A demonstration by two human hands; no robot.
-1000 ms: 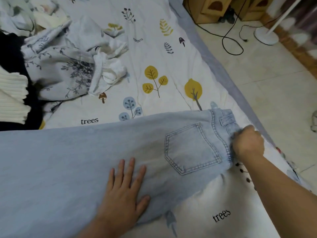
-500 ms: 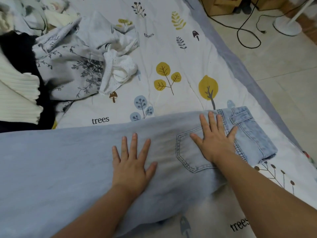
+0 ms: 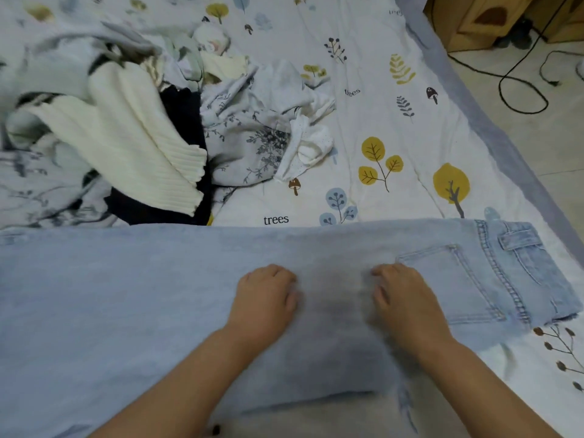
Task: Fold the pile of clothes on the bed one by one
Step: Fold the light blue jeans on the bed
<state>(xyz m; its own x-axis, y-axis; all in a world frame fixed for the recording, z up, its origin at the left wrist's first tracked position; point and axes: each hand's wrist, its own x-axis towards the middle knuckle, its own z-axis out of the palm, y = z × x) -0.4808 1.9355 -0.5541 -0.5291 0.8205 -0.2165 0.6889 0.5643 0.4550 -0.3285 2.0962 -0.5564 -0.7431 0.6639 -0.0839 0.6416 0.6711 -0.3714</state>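
— Starting at the left, what lies there?
— A pile of clothes (image 3: 132, 128) heaped on the bed (image 3: 363, 121), a cream ribbed knit on top.
— And nearer?
— Pale jeans (image 3: 126, 295) spread flat across the sheet, waistband to the right.
— The hands?
— Left hand (image 3: 265, 295) and right hand (image 3: 401, 298) rest on the denim, fingers curled under; blur hides whether they pinch cloth, so I cannot tell.
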